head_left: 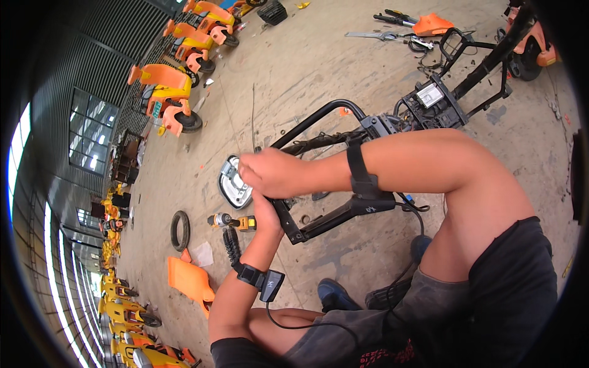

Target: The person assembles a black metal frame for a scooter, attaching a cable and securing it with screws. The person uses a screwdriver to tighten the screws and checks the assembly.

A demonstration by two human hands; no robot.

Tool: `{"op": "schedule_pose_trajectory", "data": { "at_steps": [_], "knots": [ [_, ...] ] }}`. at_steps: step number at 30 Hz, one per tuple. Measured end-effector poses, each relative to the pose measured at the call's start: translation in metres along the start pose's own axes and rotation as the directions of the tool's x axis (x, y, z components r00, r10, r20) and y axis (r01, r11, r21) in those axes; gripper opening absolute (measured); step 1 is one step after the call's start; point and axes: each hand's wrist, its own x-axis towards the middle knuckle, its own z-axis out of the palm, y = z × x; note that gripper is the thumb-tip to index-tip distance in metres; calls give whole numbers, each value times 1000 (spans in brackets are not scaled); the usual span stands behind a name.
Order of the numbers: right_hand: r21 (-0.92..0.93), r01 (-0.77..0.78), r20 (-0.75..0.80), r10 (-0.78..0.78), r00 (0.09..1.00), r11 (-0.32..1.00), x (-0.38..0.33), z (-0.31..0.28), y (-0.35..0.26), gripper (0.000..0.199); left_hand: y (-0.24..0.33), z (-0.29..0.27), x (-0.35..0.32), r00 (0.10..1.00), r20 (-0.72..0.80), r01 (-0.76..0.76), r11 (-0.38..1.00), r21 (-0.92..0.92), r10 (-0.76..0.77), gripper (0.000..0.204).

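My right hand (274, 172) is closed in a fist at the edge of a lamp unit (230, 187), which is pale and silvery inside with a dark rim. What its fingers hold is hidden, and the fingertips are slightly blurred. Just below it, my left hand (267, 213) is raised against the end of a black scooter frame (316, 120); its fingers are mostly hidden behind the right hand and the frame. The lamp sits at the frame's left end. Both forearms wear black straps with small boxes and cables.
On the floor near my left forearm are a yellow-black cordless drill (245, 222), a black coil-spring shock absorber (231, 245), a tire (180, 230) and an orange panel (189, 277). Long-handled tools (392, 19) lie at the far right. Orange-yellow scooters (167, 92) line the left side.
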Motion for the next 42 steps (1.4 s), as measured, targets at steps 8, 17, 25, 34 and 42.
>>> {"op": "schedule_pose_trajectory", "data": {
  "at_steps": [8,17,25,34,42],
  "knots": [
    [-93,235,253,-206,945,967,-71,-6,-18,12,-6,-11,7,995,60,89,991,-98,-83,44],
    [-196,-35,486,128,865,980,-116,-9,-13,23,0,-8,6,999,-12,49,996,78,-48,52],
    [-337,-256,470,398,788,906,-109,-26,-23,29,0,-9,4,1000,-4,18,997,77,-18,51],
    [21,-386,118,381,917,922,-66,-47,-21,25,-3,-13,7,1000,6,14,995,98,-15,52],
    [138,-305,117,290,950,942,-7,-45,-11,34,2,-2,1,999,-4,36,997,73,-36,50]
  ]
}}
